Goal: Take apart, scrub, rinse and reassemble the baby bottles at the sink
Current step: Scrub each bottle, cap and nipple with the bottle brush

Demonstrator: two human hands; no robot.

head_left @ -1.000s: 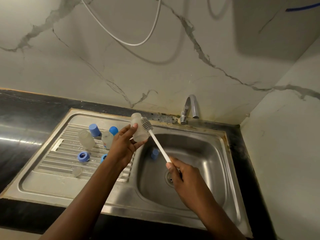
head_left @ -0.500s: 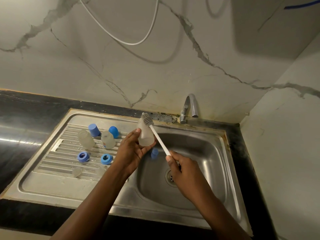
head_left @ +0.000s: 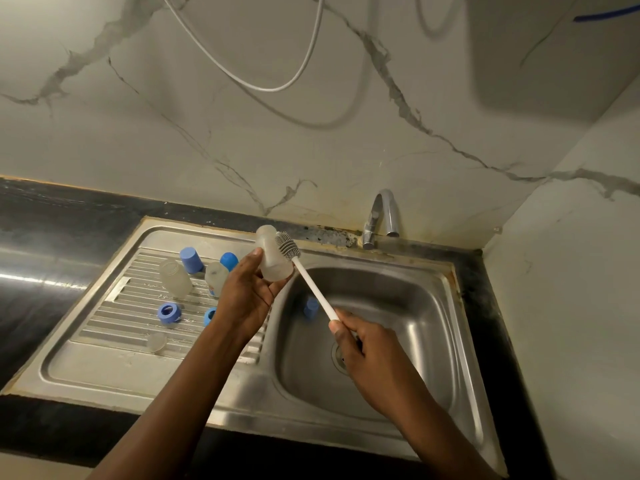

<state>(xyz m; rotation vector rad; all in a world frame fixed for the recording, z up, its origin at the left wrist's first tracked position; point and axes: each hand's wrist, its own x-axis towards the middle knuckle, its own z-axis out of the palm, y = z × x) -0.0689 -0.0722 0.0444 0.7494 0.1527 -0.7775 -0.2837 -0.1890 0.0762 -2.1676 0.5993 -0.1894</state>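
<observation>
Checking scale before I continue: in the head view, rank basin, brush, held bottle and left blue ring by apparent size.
1. basin
2. brush or held bottle: brush longer, bottle wider, too close to rank
3. left blue ring

Counter: black stone (head_left: 52,244), with a steel sink unit (head_left: 104,372) set into it.
Drainboard (head_left: 138,306): the unit's ribbed left half.
Far edge of drainboard: left blue cap (head_left: 191,259) and right blue cap (head_left: 229,260), apart.
Just nearer: left frosted bottle (head_left: 175,277) and right frosted bottle (head_left: 215,278), each just beside a cap.
Middle of drainboard: blue ring (head_left: 168,312); second blue ring (head_left: 209,316), partly hidden.
Near edge of ribs: small clear piece (head_left: 156,342).
Basin (head_left: 398,306): the unit's right half, with a drain (head_left: 338,355); a third blue cap (head_left: 310,307) by its left wall.
</observation>
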